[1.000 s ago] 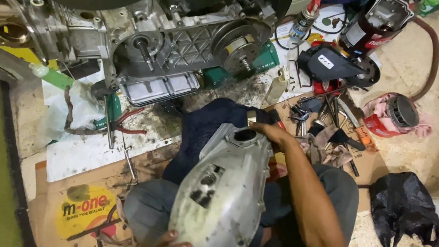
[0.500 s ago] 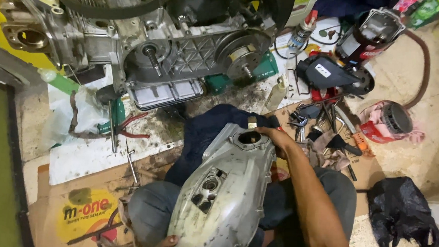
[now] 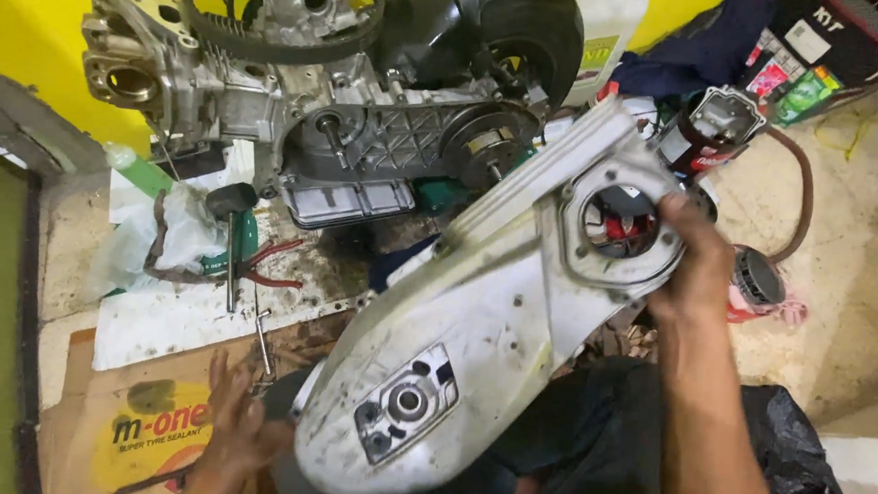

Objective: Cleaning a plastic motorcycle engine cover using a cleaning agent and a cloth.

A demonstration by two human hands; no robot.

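Yellow wall paint backs a grimy concrete floor spread with flattened cardboard and white sheeting, and the grey scooter engine block [image 3: 325, 121], with a black toothed drive belt [image 3: 280, 28] looped over its top, sits against that wall. In front of the engine, lifted clear of the floor and tilted across the person's lap, is the long silver cast-metal transmission cover [image 3: 474, 349], scuffed and oil-stained, its round opening toward the upper right. The right hand [image 3: 693, 265] has its fingers [image 3: 673, 211] curled over the rim of that opening, gripping the casting firmly. The left hand [image 3: 235, 422] lies below and left of the cover's rounded lower end, fingers spread open on the cardboard and holding nothing. Left of the cover, below the engine, lie red-handled pliers [image 3: 268, 263] and a black-headed mallet [image 3: 229, 236]; a crumpled black plastic bag [image 3: 798, 466] sits to its right. The cover looks stiff and fairly heavy for one hand, its oily skin likely slippery, so the ringed opening and the ribbed edge seem the surest holds.
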